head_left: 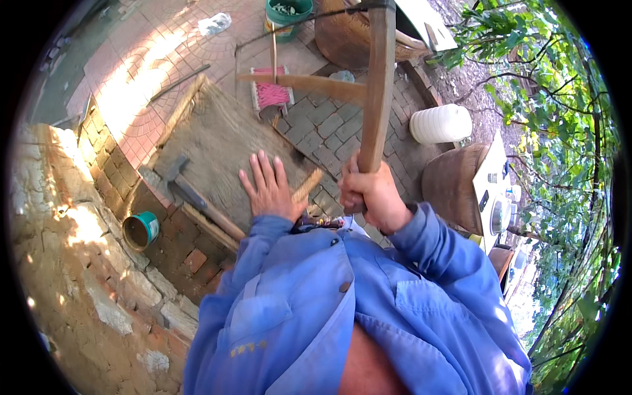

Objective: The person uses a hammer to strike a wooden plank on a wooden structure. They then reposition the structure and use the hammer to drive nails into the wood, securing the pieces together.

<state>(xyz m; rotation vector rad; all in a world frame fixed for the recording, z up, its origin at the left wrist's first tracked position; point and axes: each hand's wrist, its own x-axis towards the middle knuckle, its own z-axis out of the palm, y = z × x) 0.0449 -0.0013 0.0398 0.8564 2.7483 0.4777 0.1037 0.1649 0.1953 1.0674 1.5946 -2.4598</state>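
Observation:
My right hand [374, 196] is wrapped round the thick wooden upright [376, 99] of a frame saw. The saw's wooden crossbar [313, 86] reaches left from it, and a thin dark line spans the far end of the frame. Flat on a worn wooden board [220, 125] rests my left hand [268, 187], its fingers spread. Beside its thumb side, a short light-brown piece of wood [307, 184] sticks out past the board's edge; whether the palm presses on it is hidden. Left of that hand lies a hammer-like tool [204, 205] with a dark metal head and wooden handle.
Nearby stand a small green-rimmed bucket [140, 230], a pink-strung stool [273, 92] and a green bucket [289, 18]. A white ribbed container [440, 124] and large brown vats [454, 184] line the right. A rough stone wall [105, 283] runs along the left.

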